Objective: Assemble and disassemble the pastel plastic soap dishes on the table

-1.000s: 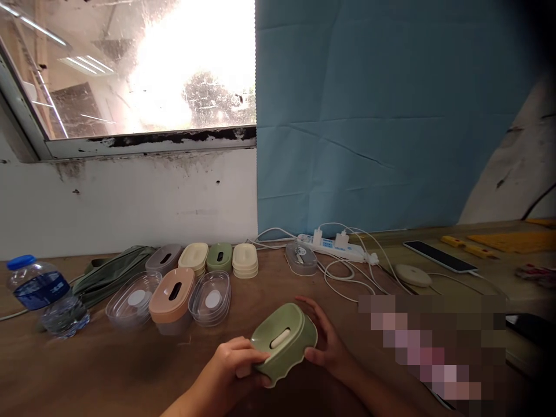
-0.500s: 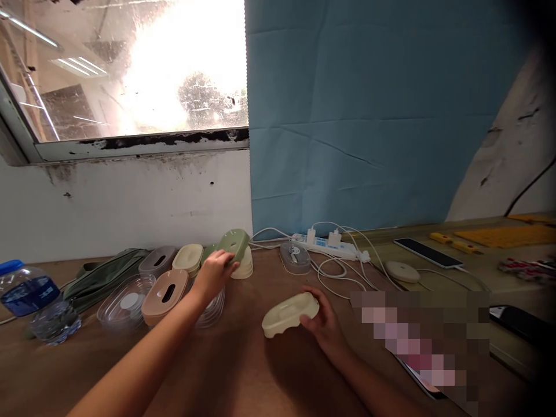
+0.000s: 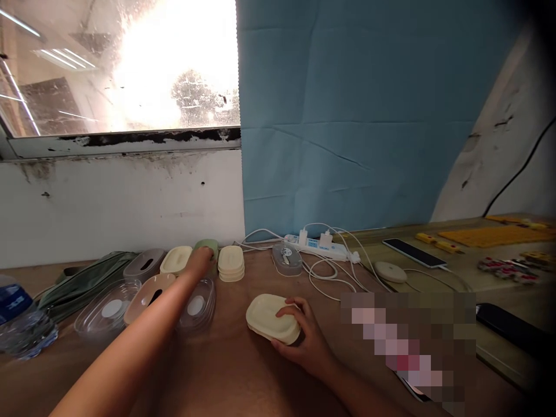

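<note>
My right hand (image 3: 306, 336) is closed around the right end of a cream oval plastic piece (image 3: 267, 313), just above the table, thumb below and fingers on top. My left hand (image 3: 200, 260) is on a green plastic piece (image 3: 211, 245) at the back of the table, its fingers curled over it and partly hidden. Right of it stands a stack of cream oval pieces (image 3: 231, 260). Another cream piece (image 3: 175, 259) lies left of the hand. Nearer me are a pink slotted piece (image 3: 145, 292), partly behind my forearm, and a clear plastic container (image 3: 204, 298).
A grey slotted piece (image 3: 143, 265), another clear container (image 3: 93, 315), a green bag (image 3: 82, 284) and a water bottle (image 3: 26, 324) are at left. A power strip (image 3: 319, 248) with cables lies behind a round-ended clear case (image 3: 286, 260). Phones, including one (image 3: 414, 253), are at right.
My left hand has lowered the green piece leftward onto the green ones beside the cream stack. My right hand has turned the cream piece flatter, its top now facing me. The view shifted slightly right.
</note>
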Demonstrator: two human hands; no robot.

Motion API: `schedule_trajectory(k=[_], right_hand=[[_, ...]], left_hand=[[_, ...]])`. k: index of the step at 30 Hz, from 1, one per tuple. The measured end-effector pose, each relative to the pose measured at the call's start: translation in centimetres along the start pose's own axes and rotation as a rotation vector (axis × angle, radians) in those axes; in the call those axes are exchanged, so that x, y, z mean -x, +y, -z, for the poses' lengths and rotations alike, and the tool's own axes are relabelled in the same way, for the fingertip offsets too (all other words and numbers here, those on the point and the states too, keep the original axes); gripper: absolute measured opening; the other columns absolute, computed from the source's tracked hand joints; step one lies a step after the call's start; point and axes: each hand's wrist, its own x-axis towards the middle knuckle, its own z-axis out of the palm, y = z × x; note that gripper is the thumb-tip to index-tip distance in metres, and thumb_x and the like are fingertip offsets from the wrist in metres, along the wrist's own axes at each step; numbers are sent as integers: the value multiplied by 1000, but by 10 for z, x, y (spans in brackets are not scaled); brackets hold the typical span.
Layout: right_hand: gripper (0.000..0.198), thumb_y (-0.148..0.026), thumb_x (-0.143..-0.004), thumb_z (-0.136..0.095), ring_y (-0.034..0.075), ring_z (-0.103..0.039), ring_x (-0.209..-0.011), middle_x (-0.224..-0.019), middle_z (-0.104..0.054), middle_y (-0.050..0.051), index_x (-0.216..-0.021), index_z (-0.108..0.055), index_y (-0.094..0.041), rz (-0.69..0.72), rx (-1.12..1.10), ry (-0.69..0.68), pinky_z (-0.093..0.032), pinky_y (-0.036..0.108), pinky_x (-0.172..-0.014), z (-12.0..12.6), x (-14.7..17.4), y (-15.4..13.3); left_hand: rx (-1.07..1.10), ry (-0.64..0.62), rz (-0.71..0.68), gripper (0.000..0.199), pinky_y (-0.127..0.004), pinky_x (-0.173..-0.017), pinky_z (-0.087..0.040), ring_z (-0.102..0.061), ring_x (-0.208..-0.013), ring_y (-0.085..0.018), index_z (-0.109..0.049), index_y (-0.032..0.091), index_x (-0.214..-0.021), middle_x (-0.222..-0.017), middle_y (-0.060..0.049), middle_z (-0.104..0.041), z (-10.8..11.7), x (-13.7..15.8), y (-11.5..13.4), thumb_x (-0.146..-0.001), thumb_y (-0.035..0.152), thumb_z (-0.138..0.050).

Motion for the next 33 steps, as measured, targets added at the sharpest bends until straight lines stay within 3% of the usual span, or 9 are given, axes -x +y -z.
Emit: schedule_trajectory(k=[8,14,19,22,25,29,33], right_hand=[[33,-25,-60,-69,24,-43,-108,-111,-39,7,-91,-58,-22,-116,2,-142,-35,35,-94,-2,-2,0],[41,-18,-57,-66,26,-43,-109,-113,-44,8,-97,-60,-22,-65,60,-244,-34,40,-95,-1,-1,1],[55,-7,-58,-56,25,-42,-115,-119,-47,8,-108,-60,-27,163,54,-428,-34,40,-97,10,-5,-3],[46,-9,-62,-55,22,-52,-102,-104,-57,5,-102,-65,-29,253,48,-499,-40,36,-90,22,-10,-6],[34,-13,-67,-57,19,-58,-87,-92,-60,3,-95,-69,-28,267,27,-536,-46,33,-81,31,-13,-5],[21,-23,-78,-56,18,-59,-85,-94,-59,5,-95,-68,-25,202,-3,-485,-48,31,-77,29,-11,5],[21,-30,-83,-51,19,-56,-88,-94,-55,6,-98,-64,-22,169,42,-174,-47,31,-78,12,-22,13]], left_hand=[[-48,69,17,33,-35,-83,-39,-55,-97,-28,-63,12,-99,-99,-13,-62,-3,8,3,-74,32,-57],[-2,189,0,32,-37,-88,-35,-51,-101,-27,-58,15,-106,-105,-10,-59,23,30,13,-77,27,-52],[271,384,-312,19,-33,-86,-35,-50,-96,-20,-57,19,-97,-99,-7,-58,38,102,38,-83,21,-44],[341,336,-484,18,-33,-83,-35,-50,-87,-18,-58,20,-92,-90,-5,-59,22,154,50,-83,16,-43],[388,262,-538,19,-33,-78,-35,-49,-78,-17,-58,20,-87,-80,-3,-58,-1,187,54,-82,11,-41],[464,207,-464,18,-31,-70,-36,-47,-73,-17,-57,18,-81,-77,-4,-56,-23,196,53,-78,9,-42],[524,176,-383,18,-30,-69,-36,-48,-74,-17,-56,19,-80,-80,-4,-55,-28,193,53,-76,7,-42]])
